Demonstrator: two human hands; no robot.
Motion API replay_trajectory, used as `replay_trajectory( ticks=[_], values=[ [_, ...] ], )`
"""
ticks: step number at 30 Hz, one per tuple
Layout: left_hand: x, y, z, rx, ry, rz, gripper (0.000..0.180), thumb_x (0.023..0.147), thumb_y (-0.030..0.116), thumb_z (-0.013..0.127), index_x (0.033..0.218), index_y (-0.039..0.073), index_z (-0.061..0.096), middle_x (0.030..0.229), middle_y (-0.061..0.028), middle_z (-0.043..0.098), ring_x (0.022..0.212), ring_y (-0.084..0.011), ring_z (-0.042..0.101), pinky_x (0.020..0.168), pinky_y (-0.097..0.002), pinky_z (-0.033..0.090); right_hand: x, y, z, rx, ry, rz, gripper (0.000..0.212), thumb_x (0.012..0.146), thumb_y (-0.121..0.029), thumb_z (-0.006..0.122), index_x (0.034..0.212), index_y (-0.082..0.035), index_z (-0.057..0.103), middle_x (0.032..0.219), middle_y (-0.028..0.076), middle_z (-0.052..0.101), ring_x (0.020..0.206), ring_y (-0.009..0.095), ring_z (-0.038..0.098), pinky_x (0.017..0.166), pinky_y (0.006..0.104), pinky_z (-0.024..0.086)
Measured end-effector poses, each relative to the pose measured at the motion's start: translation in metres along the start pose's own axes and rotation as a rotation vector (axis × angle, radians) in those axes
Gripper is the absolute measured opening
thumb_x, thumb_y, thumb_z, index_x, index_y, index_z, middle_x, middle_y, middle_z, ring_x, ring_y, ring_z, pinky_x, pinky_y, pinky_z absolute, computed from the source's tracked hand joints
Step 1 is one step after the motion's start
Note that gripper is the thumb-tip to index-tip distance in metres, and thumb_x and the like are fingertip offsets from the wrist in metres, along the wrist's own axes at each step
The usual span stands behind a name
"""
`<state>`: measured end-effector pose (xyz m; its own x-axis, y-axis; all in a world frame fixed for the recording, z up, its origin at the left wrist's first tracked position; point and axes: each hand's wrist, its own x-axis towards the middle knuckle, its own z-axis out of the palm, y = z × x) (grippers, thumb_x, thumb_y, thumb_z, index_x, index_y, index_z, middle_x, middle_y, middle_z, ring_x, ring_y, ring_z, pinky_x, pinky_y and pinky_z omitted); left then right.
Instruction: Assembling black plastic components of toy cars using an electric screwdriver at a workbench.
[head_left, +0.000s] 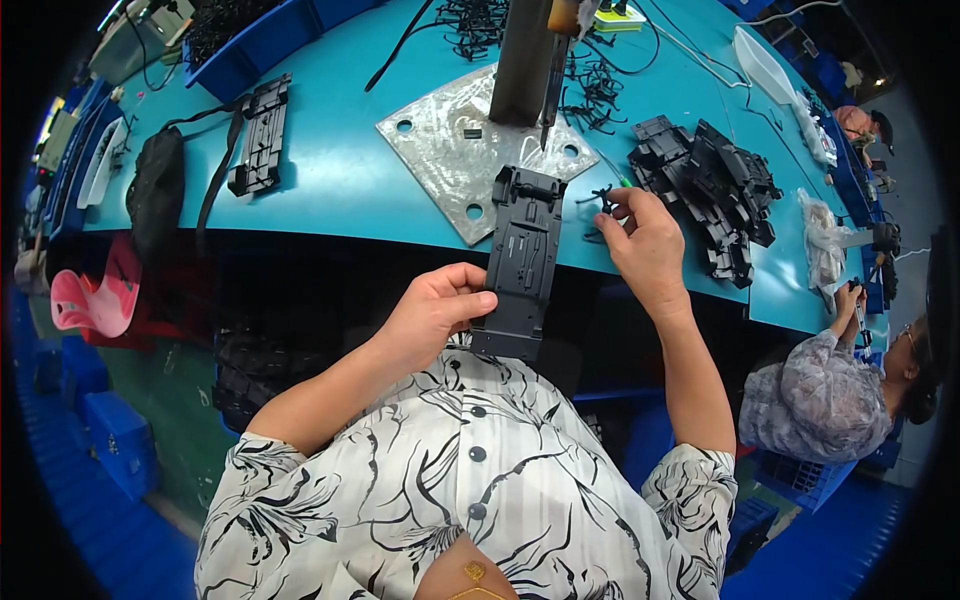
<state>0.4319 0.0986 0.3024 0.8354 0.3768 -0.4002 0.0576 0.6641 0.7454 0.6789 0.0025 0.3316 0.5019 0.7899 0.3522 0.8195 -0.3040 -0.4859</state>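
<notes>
My left hand (440, 305) grips the left edge of a long black plastic chassis tray (522, 265), thumb on its face. The tray tilts upright over the table's front edge, its far end overlapping a metal base plate (440, 140). To its right, my right hand (645, 235) pinches a small black branched plastic part (603, 200) between thumb and fingers. The small part is apart from the tray. Above the plate, a pointed tool (551, 105) hangs tip down beside a metal post (520, 60).
Several black trays (700, 185) are heaped on the right of the teal table (335, 160); another tray (262, 135) lies left beside a black pouch (160, 180). Loose small black parts (595, 90) lie behind the post. Another person (825, 395) works at far right.
</notes>
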Motion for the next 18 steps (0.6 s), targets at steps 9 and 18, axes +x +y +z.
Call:
replay_trajectory(
  ticks=[9,18],
  values=[
    [0.002,-0.002,0.004,-0.042,0.024,-0.010,0.016,0.089,0.004,0.060,0.104,0.001,0.059,0.095,-0.0059,0.066,0.084,-0.0127,0.065,0.077,-0.0272,0.054,-0.047,-0.051,-0.021,0.333,-0.214,-0.268,0.027,0.067,0.005,0.072,0.092,0.000,0.064,0.077,0.010,0.063,0.062,0.023,0.059,0.056,0.0312,0.046],
    [0.004,-0.003,0.007,-0.014,0.026,-0.003,0.015,0.089,0.005,0.060,0.103,0.002,0.060,0.093,-0.0039,0.066,0.081,-0.0099,0.063,0.074,-0.0255,0.053,-0.057,-0.055,-0.010,0.221,-0.208,-0.547,0.024,0.063,-0.002,0.076,0.085,-0.005,0.068,0.073,0.005,0.061,0.061,0.020,0.057,0.054,0.0309,0.045]
  ],
)
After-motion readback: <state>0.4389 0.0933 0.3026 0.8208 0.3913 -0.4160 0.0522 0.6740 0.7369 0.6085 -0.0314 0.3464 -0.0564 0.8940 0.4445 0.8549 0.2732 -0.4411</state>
